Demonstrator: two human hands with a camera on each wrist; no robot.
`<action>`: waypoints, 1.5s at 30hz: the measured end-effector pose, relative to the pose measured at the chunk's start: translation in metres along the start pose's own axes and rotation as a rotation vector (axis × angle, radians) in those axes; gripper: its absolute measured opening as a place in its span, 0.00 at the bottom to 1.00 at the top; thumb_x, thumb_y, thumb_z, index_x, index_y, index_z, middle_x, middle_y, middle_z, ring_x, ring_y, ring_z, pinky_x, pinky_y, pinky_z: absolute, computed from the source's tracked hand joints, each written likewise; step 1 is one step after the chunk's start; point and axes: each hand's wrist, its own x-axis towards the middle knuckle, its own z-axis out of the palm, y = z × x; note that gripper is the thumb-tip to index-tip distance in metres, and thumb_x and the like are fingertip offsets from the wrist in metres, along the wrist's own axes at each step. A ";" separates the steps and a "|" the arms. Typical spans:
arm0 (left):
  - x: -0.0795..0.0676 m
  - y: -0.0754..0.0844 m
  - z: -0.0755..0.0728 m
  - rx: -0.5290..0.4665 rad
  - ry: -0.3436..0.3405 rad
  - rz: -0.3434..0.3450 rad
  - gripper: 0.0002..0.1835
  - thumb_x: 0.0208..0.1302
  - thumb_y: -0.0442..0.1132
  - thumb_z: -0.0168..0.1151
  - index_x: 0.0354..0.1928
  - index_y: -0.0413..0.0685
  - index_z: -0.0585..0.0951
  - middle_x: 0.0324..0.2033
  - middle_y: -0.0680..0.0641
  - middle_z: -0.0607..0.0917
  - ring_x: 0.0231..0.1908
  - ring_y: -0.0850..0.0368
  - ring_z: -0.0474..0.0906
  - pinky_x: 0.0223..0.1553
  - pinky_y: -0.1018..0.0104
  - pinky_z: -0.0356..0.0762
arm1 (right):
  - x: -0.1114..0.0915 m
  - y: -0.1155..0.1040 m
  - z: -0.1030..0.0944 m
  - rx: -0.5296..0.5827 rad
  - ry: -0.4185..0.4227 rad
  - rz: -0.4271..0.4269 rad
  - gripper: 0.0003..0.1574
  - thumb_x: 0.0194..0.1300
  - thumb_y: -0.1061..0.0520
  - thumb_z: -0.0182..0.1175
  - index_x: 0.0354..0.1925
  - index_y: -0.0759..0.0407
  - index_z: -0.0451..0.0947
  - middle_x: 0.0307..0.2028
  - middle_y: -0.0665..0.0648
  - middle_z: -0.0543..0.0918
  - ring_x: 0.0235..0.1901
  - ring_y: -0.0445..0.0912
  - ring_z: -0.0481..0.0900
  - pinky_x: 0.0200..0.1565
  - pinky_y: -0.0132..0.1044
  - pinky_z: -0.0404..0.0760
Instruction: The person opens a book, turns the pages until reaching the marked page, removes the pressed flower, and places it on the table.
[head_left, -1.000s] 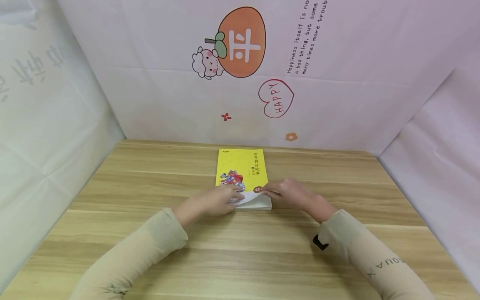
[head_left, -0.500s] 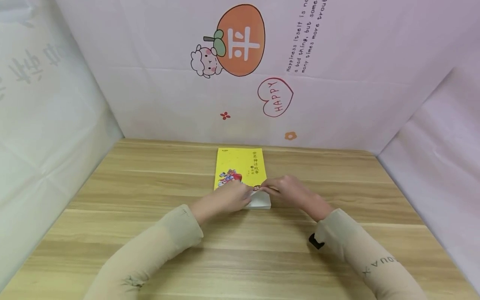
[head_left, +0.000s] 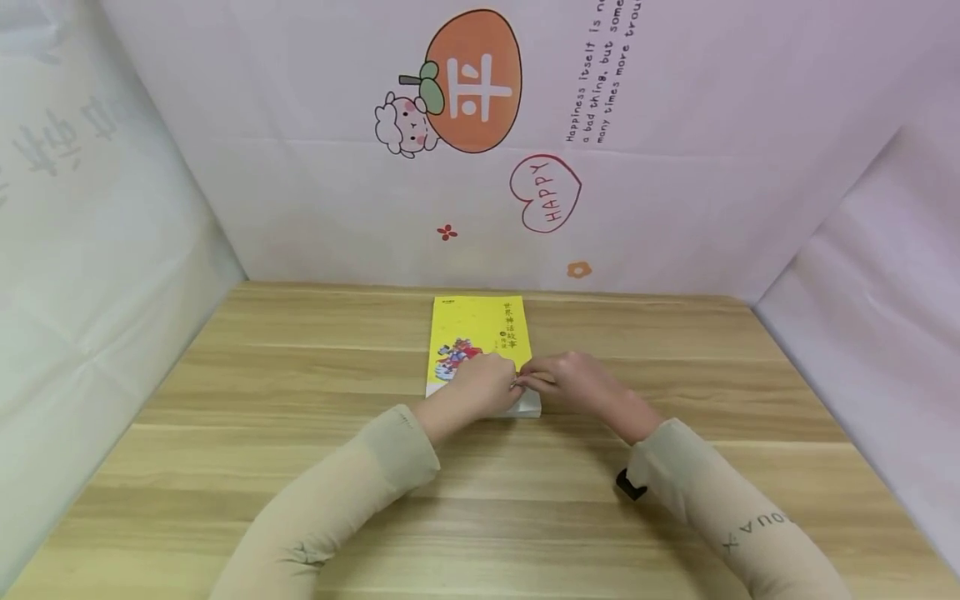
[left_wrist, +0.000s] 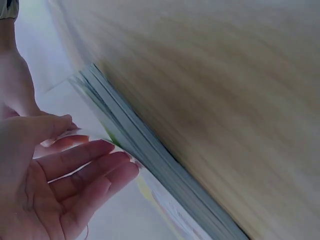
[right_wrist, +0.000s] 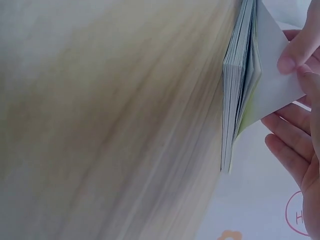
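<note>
A thick paperback book (head_left: 476,321) with a yellow cover and cartoon figures lies flat near the back of the table. Its front cover (right_wrist: 277,75) is lifted at the lower right corner, showing the white inner side. My left hand (head_left: 483,385) reaches across the book's near end and pinches the lifted corner between thumb and forefinger, its other fingers extended below. Right beside it, my right hand (head_left: 577,383) pinches the same corner from the right. In both wrist views the two thumbs almost meet there. The page block (left_wrist: 150,155) shows along its edge.
The book lies on a wood-grain table (head_left: 337,500). A white printed cloth (head_left: 337,208) stands right behind it, with more white cloth walls left and right. Something small and black (head_left: 631,484) shows at the right cuff.
My left hand has slid rightward over the book's near end to the lifted corner, where it now pinches beside my right hand. The right hand has hardly moved.
</note>
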 end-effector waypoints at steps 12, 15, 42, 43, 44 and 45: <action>0.007 0.009 0.002 0.050 -0.002 -0.066 0.16 0.72 0.51 0.65 0.32 0.47 0.84 0.31 0.48 0.85 0.30 0.52 0.81 0.33 0.54 0.83 | -0.006 -0.002 -0.004 -0.037 -0.003 0.075 0.12 0.66 0.56 0.71 0.43 0.63 0.90 0.38 0.57 0.91 0.36 0.47 0.90 0.39 0.40 0.87; 0.008 0.006 0.001 0.020 -0.018 -0.080 0.15 0.72 0.49 0.64 0.32 0.47 0.83 0.28 0.49 0.82 0.27 0.54 0.78 0.29 0.60 0.80 | -0.008 0.000 -0.005 -0.047 0.055 0.079 0.13 0.64 0.58 0.73 0.42 0.67 0.90 0.37 0.60 0.91 0.36 0.51 0.90 0.38 0.43 0.88; -0.007 -0.024 -0.010 -0.267 0.050 -0.166 0.17 0.76 0.47 0.60 0.36 0.41 0.84 0.24 0.47 0.83 0.20 0.57 0.74 0.18 0.69 0.67 | 0.003 -0.015 -0.005 0.012 -0.371 0.208 0.14 0.59 0.48 0.77 0.33 0.57 0.89 0.50 0.63 0.87 0.24 0.32 0.77 0.29 0.25 0.75; -0.007 -0.025 -0.010 -0.268 0.064 -0.164 0.16 0.75 0.47 0.61 0.42 0.39 0.86 0.29 0.45 0.87 0.22 0.57 0.76 0.19 0.68 0.68 | 0.003 -0.014 -0.005 0.011 -0.371 0.211 0.14 0.59 0.48 0.77 0.34 0.58 0.89 0.50 0.63 0.87 0.27 0.34 0.82 0.31 0.25 0.77; -0.008 -0.026 -0.010 -0.261 0.080 -0.162 0.17 0.75 0.47 0.62 0.50 0.38 0.86 0.36 0.43 0.89 0.27 0.55 0.81 0.23 0.67 0.74 | 0.003 -0.014 -0.005 0.010 -0.371 0.216 0.15 0.59 0.48 0.77 0.36 0.59 0.90 0.50 0.63 0.87 0.31 0.37 0.86 0.33 0.26 0.80; -0.008 -0.027 -0.011 -0.259 0.098 -0.161 0.20 0.74 0.47 0.63 0.58 0.39 0.84 0.44 0.41 0.89 0.33 0.53 0.84 0.28 0.65 0.80 | 0.003 -0.015 -0.005 0.008 -0.373 0.220 0.17 0.59 0.48 0.77 0.38 0.59 0.90 0.50 0.62 0.87 0.36 0.41 0.88 0.36 0.28 0.82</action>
